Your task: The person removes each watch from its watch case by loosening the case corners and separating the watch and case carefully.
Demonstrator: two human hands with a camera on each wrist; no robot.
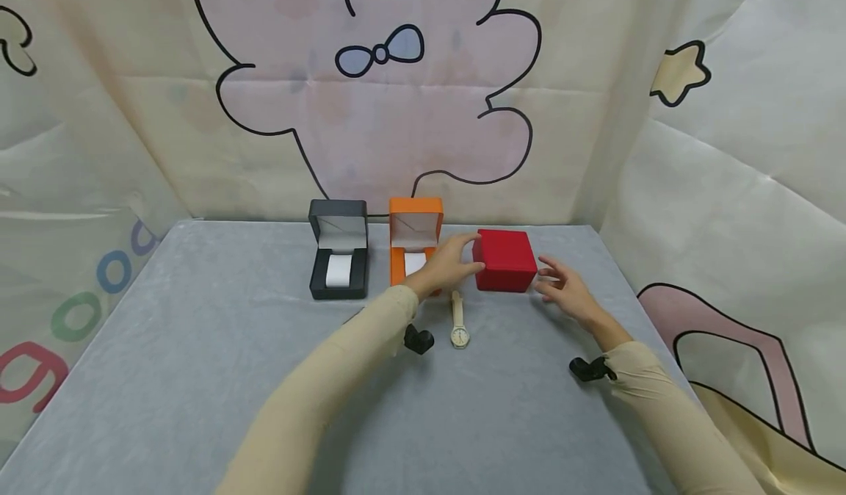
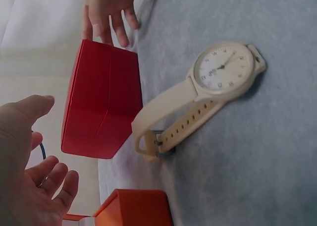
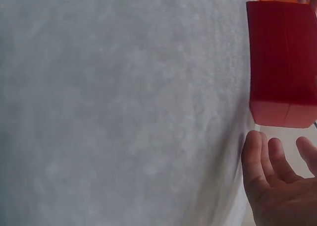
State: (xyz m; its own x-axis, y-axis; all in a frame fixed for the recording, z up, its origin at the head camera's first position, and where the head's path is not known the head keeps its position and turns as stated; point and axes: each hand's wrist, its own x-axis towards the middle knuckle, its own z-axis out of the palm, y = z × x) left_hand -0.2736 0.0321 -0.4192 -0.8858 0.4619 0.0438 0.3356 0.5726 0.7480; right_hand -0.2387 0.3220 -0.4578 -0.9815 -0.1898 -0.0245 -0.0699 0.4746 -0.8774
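A closed red box sits on the table between the two hands. My left hand is at its left side, thumb and fingers spread; in the left wrist view a gap shows between that hand and the box. On the other side, my right hand has loosely bent fingers that point at the box, and the right wrist view shows them just short of it. A cream wristwatch with its strap buckled lies in front of the red box, held by neither hand.
An open dark grey watch box and an open orange watch box, each with a white cushion, stand at the back left of the red box. My left arm partly covers the orange one. Printed curtains hang behind the grey table.
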